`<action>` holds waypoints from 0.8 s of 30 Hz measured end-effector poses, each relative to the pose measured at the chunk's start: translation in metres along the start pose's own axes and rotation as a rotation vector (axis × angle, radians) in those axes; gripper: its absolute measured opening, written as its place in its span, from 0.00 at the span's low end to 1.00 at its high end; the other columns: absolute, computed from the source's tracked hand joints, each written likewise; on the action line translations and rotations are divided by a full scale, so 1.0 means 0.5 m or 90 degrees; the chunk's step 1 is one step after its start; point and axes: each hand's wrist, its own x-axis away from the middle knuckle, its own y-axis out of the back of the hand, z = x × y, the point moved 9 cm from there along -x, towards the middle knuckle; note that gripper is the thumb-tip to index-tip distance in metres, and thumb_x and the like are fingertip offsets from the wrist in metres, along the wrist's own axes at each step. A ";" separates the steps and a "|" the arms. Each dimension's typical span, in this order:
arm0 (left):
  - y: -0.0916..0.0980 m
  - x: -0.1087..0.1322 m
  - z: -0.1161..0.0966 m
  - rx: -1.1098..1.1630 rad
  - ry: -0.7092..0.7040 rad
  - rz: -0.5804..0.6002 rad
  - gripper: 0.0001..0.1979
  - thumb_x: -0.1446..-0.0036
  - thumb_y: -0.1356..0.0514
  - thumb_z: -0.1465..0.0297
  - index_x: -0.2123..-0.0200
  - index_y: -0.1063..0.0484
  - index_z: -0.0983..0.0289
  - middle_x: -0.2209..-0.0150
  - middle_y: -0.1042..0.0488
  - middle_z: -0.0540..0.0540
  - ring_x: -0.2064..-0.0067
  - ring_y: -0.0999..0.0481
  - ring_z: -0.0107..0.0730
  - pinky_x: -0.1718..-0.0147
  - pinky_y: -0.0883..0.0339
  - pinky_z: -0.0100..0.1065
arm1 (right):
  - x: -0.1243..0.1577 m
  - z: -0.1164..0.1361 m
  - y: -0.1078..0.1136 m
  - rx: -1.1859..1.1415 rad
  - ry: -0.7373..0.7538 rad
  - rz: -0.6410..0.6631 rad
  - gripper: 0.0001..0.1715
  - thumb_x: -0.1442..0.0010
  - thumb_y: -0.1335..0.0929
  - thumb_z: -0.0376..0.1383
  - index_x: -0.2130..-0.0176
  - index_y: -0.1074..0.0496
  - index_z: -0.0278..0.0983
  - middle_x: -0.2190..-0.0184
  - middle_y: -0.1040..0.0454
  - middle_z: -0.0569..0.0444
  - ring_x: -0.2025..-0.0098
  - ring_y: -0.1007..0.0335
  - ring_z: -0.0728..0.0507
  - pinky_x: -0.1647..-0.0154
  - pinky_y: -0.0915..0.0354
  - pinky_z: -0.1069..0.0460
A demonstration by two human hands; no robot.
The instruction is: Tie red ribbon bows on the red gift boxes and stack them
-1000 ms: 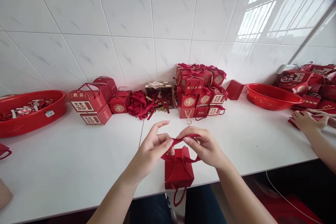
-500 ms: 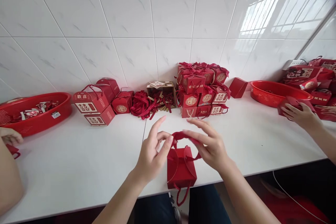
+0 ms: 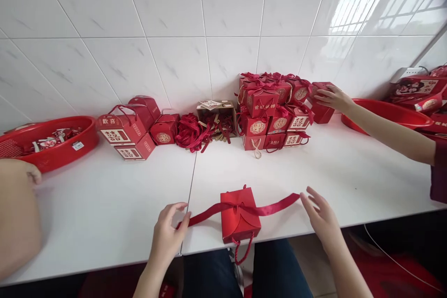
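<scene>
I've pulled red satin ribbon [image 3: 275,206] flat across small red paper box [image 3: 240,216]; tie cinched. Left hand [image 3: 167,237] pinches 9 o'clock end; right hand [image 3: 321,218] released.

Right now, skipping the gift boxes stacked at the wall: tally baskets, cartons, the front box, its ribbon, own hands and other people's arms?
Red baskets: 2
Brown carton: 1
Red box at the front edge: 1
Ribbon across it: 1
Own hands, left hand and right hand: 2
Co-workers' arms: 2
Total: 9
</scene>
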 end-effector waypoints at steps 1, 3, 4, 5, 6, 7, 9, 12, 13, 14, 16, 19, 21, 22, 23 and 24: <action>-0.007 0.002 -0.019 0.019 -0.012 -0.006 0.10 0.48 0.41 0.62 0.64 0.28 0.59 0.63 0.27 0.54 0.57 0.26 0.40 0.56 0.32 0.39 | 0.004 0.020 -0.003 -0.009 0.029 -0.037 0.34 0.45 0.35 0.55 0.47 0.31 0.37 0.44 0.32 0.42 0.45 0.34 0.33 0.52 0.33 0.42; -0.029 0.005 -0.066 0.098 -0.024 0.021 0.09 0.45 0.43 0.63 0.62 0.29 0.59 0.57 0.27 0.56 0.50 0.29 0.42 0.49 0.35 0.42 | 0.017 0.081 -0.032 -0.022 0.119 -0.026 0.30 0.42 0.36 0.53 0.48 0.32 0.38 0.43 0.33 0.43 0.43 0.37 0.35 0.46 0.37 0.41; -0.046 0.007 -0.088 0.147 -0.020 0.056 0.09 0.44 0.44 0.64 0.60 0.30 0.59 0.55 0.28 0.57 0.49 0.30 0.42 0.47 0.38 0.43 | 0.026 0.114 -0.056 -0.027 0.169 0.018 0.26 0.40 0.37 0.52 0.50 0.31 0.38 0.46 0.31 0.44 0.43 0.36 0.36 0.45 0.38 0.41; -0.065 0.009 -0.109 0.195 -0.010 0.100 0.10 0.44 0.45 0.65 0.59 0.32 0.59 0.54 0.29 0.57 0.47 0.31 0.42 0.45 0.41 0.44 | 0.038 0.145 -0.085 -0.029 0.212 0.079 0.24 0.39 0.38 0.51 0.52 0.30 0.39 0.49 0.29 0.44 0.44 0.35 0.37 0.45 0.38 0.42; -0.083 0.013 -0.126 0.235 0.005 0.142 0.11 0.43 0.46 0.65 0.57 0.33 0.59 0.53 0.29 0.57 0.45 0.32 0.42 0.42 0.44 0.46 | 0.051 0.168 -0.115 -0.027 0.237 0.150 0.23 0.37 0.40 0.50 0.51 0.30 0.39 0.50 0.28 0.45 0.45 0.34 0.37 0.47 0.37 0.43; -0.099 0.016 -0.139 0.267 0.024 0.178 0.12 0.44 0.45 0.65 0.56 0.34 0.60 0.52 0.30 0.57 0.43 0.34 0.43 0.41 0.47 0.47 | 0.064 0.184 -0.144 -0.026 0.249 0.216 0.24 0.36 0.41 0.50 0.49 0.32 0.39 0.52 0.27 0.45 0.46 0.34 0.38 0.50 0.35 0.44; -0.126 0.023 -0.153 0.319 0.070 0.228 0.14 0.45 0.44 0.65 0.55 0.36 0.60 0.51 0.32 0.58 0.44 0.34 0.43 0.42 0.46 0.46 | 0.090 0.201 -0.190 -0.024 0.250 0.318 0.26 0.35 0.42 0.49 0.44 0.37 0.39 0.56 0.27 0.46 0.53 0.30 0.41 0.57 0.33 0.47; -0.158 0.037 -0.158 0.397 0.131 0.276 0.15 0.44 0.43 0.64 0.55 0.42 0.60 0.51 0.35 0.57 0.55 0.28 0.37 0.55 0.34 0.39 | 0.123 0.205 -0.237 -0.036 0.230 0.403 0.27 0.34 0.42 0.48 0.41 0.42 0.37 0.68 0.33 0.54 0.72 0.35 0.47 0.70 0.36 0.52; -0.166 0.041 -0.158 0.414 0.140 0.283 0.15 0.43 0.44 0.64 0.55 0.44 0.59 0.51 0.36 0.56 0.59 0.28 0.33 0.60 0.33 0.36 | 0.130 0.204 -0.246 -0.045 0.219 0.414 0.27 0.34 0.42 0.48 0.42 0.43 0.37 0.71 0.36 0.58 0.76 0.40 0.49 0.74 0.39 0.53; -0.170 0.043 -0.158 0.423 0.143 0.280 0.14 0.42 0.44 0.64 0.55 0.45 0.59 0.52 0.37 0.56 0.61 0.28 0.31 0.63 0.33 0.34 | 0.136 0.203 -0.253 -0.055 0.206 0.417 0.26 0.34 0.42 0.47 0.42 0.44 0.37 0.73 0.40 0.60 0.79 0.44 0.50 0.76 0.42 0.53; -0.172 0.044 -0.155 0.422 0.137 0.261 0.14 0.42 0.44 0.65 0.57 0.47 0.59 0.54 0.38 0.54 0.63 0.30 0.28 0.64 0.34 0.32 | 0.142 0.200 -0.261 -0.072 0.188 0.409 0.25 0.34 0.42 0.47 0.43 0.44 0.37 0.75 0.46 0.62 0.80 0.49 0.50 0.77 0.46 0.54; -0.172 0.041 -0.152 0.415 0.130 0.263 0.12 0.42 0.44 0.65 0.59 0.45 0.59 0.62 0.36 0.50 0.67 0.32 0.27 0.67 0.36 0.30 | 0.139 0.196 -0.262 -0.083 0.183 0.388 0.27 0.35 0.41 0.46 0.41 0.47 0.36 0.77 0.47 0.64 0.78 0.48 0.49 0.75 0.47 0.54; -0.167 0.035 -0.153 0.400 0.116 0.293 0.10 0.42 0.43 0.63 0.62 0.42 0.60 0.69 0.36 0.48 0.69 0.34 0.27 0.69 0.38 0.30 | 0.130 0.194 -0.257 -0.091 0.186 0.383 0.28 0.35 0.40 0.46 0.41 0.49 0.37 0.78 0.46 0.65 0.78 0.48 0.49 0.75 0.47 0.54; -0.161 0.031 -0.154 0.376 0.100 0.304 0.10 0.42 0.42 0.63 0.66 0.40 0.61 0.71 0.36 0.47 0.71 0.35 0.27 0.70 0.39 0.30 | 0.123 0.193 -0.251 -0.097 0.190 0.381 0.26 0.35 0.39 0.46 0.43 0.47 0.37 0.79 0.46 0.65 0.78 0.49 0.49 0.75 0.48 0.54; -0.152 0.024 -0.154 0.345 0.082 0.306 0.10 0.43 0.41 0.62 0.69 0.38 0.62 0.73 0.37 0.47 0.71 0.36 0.27 0.70 0.40 0.30 | 0.116 0.192 -0.242 -0.104 0.194 0.378 0.22 0.35 0.40 0.47 0.47 0.45 0.38 0.80 0.47 0.66 0.79 0.51 0.50 0.76 0.49 0.55; -0.141 0.016 -0.152 0.312 0.065 0.301 0.12 0.44 0.41 0.62 0.72 0.38 0.62 0.75 0.37 0.47 0.72 0.36 0.27 0.71 0.41 0.29 | 0.109 0.192 -0.232 -0.111 0.199 0.376 0.17 0.34 0.40 0.47 0.52 0.42 0.39 0.81 0.48 0.66 0.79 0.52 0.50 0.77 0.50 0.55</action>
